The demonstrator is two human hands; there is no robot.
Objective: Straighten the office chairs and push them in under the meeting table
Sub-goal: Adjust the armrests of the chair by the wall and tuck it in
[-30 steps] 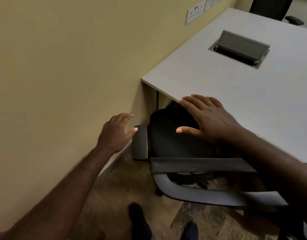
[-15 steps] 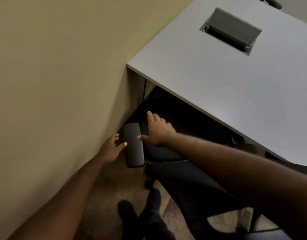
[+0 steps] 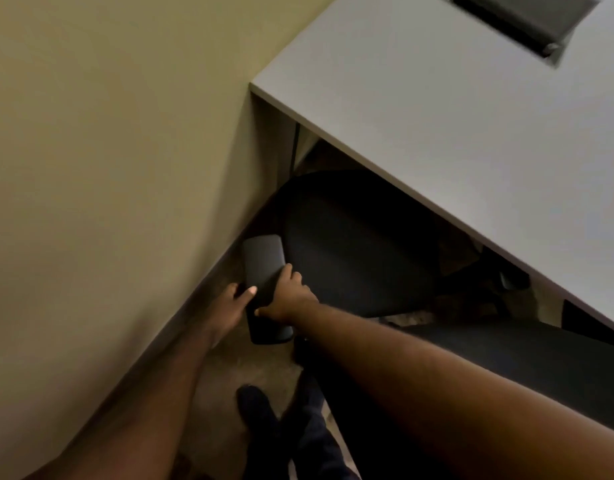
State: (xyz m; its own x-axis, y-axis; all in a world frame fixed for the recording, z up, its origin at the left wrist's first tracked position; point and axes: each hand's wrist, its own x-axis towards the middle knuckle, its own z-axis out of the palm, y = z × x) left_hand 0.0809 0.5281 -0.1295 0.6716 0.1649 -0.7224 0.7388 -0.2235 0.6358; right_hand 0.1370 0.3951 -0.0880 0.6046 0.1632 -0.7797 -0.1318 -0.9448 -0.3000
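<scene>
Wall (image 3: 101, 168) filled the left side, bare of writing. Beside it the left hand (image 3: 229, 308) and right hand (image 3: 288, 299) both clamped their fingers on the office chair's armrest (image 3: 264, 261). The chair (image 3: 361, 251) sat partly under the meeting table (image 3: 454, 116), whose cable box (image 3: 517, 15) showed no readable label.

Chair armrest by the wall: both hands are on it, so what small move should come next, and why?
Probably ease the armrest away from the wall. The left hand and right hand grip it, it sits close to the wall, and the seat is only partly under the table.
</scene>
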